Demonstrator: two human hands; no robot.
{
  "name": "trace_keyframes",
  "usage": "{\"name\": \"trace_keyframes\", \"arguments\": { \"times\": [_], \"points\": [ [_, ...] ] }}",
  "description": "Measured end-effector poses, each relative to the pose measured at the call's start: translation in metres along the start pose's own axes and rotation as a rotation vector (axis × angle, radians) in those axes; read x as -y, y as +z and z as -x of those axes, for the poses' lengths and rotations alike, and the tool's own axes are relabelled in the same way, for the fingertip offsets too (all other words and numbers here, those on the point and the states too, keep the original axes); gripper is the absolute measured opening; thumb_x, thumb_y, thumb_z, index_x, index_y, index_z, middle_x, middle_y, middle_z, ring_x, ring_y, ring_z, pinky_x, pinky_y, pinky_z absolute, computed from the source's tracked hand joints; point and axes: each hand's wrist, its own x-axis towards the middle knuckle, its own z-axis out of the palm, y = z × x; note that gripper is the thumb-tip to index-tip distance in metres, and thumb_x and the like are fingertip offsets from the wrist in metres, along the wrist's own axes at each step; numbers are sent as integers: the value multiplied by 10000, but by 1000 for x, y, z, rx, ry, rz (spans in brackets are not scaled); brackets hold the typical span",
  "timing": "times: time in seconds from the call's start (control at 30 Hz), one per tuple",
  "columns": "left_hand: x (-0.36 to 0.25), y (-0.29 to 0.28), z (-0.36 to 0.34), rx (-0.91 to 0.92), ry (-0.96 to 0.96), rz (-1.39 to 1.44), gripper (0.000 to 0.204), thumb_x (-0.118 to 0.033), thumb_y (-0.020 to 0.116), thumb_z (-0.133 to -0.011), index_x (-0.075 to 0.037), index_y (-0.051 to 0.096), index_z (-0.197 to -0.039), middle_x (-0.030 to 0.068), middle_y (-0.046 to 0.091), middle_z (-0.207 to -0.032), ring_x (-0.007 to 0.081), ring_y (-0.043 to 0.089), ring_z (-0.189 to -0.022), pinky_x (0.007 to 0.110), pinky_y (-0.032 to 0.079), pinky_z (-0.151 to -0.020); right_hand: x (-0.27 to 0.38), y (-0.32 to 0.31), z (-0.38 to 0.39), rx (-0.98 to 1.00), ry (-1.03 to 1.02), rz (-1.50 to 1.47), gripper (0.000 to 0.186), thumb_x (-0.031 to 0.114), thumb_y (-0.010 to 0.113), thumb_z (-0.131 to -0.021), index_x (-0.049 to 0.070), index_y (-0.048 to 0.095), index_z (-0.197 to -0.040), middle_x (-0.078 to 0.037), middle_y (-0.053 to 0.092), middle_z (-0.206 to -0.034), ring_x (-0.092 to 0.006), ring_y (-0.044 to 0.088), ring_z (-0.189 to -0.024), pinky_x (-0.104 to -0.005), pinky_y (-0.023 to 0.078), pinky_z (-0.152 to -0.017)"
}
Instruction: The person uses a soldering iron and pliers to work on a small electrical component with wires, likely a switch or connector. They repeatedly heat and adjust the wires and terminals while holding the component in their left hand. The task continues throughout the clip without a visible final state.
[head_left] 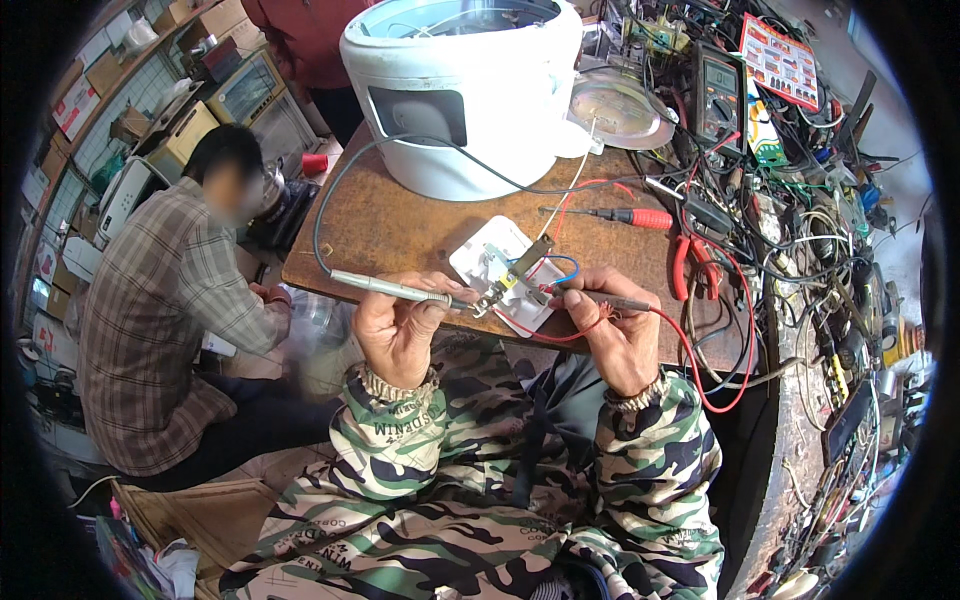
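My left hand pinches a grey test probe on a black lead, its tip at a small metal-terminal part. In my right hand is a dark test probe with a red lead, pointing at the same part from the other side. Whether both tips touch metal is too small to tell. Behind the part lies a white plastic cover at the table's near edge, with blue and red wires attached. A big white round appliance body stands just beyond.
A multimeter lies at the back right among tangled wires. Nearer are a red-handled screwdriver and red-handled pliers on the wooden table. A person in a plaid shirt sits at left; another in red stands behind.
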Motion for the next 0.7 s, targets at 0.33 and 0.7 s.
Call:
{"name": "trace_keyframes", "arguments": {
  "times": [0.33, 0.7],
  "points": [
    [7, 9, 12, -104, 129, -151, 218, -26, 679, -951, -5, 540, -1118, 192, 672, -989, 340, 727, -871, 480, 614, -801, -3, 2, 0, 0, 28, -22, 131, 93, 681, -954, -29, 716, -984, -76, 712, -855, -124, 657, -789, -275, 537, -708],
    [11, 0, 19, -76, 86, -101, 271, -29, 725, -923, -10, 511, -1088, 195, 672, -988, 339, 722, -925, 482, 611, -830, 2, 3, -1, 14, 81, -52, 142, 96, 667, -970, -37, 709, -1000, -64, 706, -861, -114, 654, -782, -272, 550, -706]
  ]
}}
